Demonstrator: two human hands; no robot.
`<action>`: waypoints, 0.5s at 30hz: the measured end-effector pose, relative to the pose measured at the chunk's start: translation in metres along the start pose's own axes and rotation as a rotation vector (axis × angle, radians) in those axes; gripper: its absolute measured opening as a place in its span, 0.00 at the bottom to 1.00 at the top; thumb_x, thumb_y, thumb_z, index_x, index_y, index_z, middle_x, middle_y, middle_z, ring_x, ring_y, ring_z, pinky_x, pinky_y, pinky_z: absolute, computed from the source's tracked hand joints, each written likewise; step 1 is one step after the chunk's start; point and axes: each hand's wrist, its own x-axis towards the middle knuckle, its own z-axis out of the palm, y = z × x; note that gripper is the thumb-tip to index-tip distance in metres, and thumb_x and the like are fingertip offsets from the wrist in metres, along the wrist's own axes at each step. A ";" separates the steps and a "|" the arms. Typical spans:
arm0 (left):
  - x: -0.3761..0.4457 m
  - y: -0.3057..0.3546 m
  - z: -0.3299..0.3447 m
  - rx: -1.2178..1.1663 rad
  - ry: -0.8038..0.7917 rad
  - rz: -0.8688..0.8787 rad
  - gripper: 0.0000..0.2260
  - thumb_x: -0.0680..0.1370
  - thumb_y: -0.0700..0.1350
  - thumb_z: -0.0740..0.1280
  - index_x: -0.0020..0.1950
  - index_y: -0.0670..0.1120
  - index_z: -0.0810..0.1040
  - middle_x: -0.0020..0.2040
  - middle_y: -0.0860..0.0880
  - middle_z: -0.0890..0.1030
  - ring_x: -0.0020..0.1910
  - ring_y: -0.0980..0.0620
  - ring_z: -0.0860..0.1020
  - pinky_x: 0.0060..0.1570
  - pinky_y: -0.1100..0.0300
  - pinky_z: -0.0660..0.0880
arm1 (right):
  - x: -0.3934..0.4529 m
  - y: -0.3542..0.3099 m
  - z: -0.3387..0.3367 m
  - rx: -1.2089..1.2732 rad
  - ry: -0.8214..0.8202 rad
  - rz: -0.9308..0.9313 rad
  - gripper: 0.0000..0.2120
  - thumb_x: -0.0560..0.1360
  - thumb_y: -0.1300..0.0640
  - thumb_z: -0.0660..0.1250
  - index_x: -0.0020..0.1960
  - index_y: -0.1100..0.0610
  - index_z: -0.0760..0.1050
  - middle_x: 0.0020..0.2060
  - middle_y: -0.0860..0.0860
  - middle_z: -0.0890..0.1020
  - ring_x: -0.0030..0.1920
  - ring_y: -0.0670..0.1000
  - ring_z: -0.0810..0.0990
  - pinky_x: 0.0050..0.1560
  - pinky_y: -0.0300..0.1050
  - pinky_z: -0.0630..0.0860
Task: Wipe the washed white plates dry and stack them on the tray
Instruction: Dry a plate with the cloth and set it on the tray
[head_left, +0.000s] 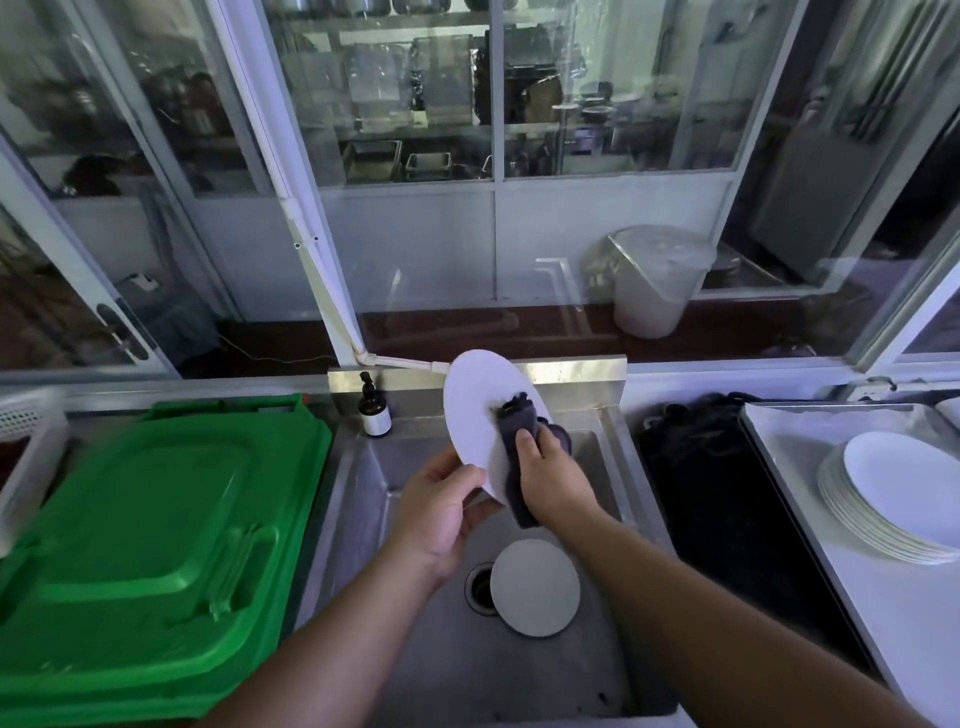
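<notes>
A commercial kitchen's washing-up area is indicated by a deep stainless steel sink (431, 649), a stack of white round plates (888, 499) on a steel tray (810, 467) at right, and glass-fronted shelves of metal pans (400, 161) beyond.
</notes>
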 end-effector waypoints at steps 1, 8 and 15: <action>0.001 0.001 -0.003 0.009 0.005 -0.009 0.15 0.79 0.28 0.62 0.54 0.41 0.86 0.49 0.40 0.86 0.42 0.47 0.85 0.39 0.56 0.82 | -0.006 0.001 0.007 0.019 0.000 0.007 0.21 0.88 0.53 0.47 0.79 0.54 0.63 0.75 0.58 0.70 0.75 0.61 0.68 0.72 0.58 0.69; -0.001 -0.002 -0.017 0.016 -0.072 -0.125 0.12 0.82 0.34 0.63 0.58 0.40 0.85 0.49 0.41 0.86 0.44 0.47 0.85 0.44 0.54 0.82 | -0.035 -0.009 0.016 0.105 -0.079 -0.206 0.23 0.88 0.45 0.51 0.82 0.42 0.62 0.80 0.46 0.67 0.81 0.50 0.63 0.81 0.50 0.58; -0.014 0.004 -0.013 -0.023 -0.127 -0.125 0.12 0.81 0.31 0.61 0.49 0.37 0.85 0.50 0.34 0.85 0.51 0.40 0.85 0.54 0.45 0.83 | 0.013 -0.023 0.000 -0.223 -0.074 -0.453 0.24 0.89 0.51 0.50 0.84 0.52 0.59 0.84 0.48 0.60 0.84 0.47 0.53 0.80 0.43 0.47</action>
